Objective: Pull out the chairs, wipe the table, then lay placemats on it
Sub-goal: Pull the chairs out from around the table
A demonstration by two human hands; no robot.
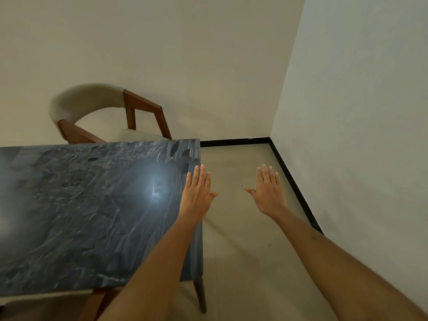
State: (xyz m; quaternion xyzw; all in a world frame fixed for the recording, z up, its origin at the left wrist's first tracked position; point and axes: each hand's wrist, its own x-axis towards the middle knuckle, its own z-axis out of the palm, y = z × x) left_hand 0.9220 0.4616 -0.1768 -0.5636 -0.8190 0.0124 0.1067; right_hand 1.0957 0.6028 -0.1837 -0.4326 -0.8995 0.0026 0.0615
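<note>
Looks like chair-pulling step. Left hand (198, 193) over counter (81, 205) edge, right hand (268, 193) over floor, fingers straight, holding nothing. Chair (92, 105) tucked at far side; next, reach, grab, pull.

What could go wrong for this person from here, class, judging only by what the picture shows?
1. The far chair sits tucked between the marble table and the wall; pulled back, it may well knock the wall.
2. The left hand hovers at the table's edge, the right hand over the floor; both hold no cloth, so wiping might get skipped.
</note>
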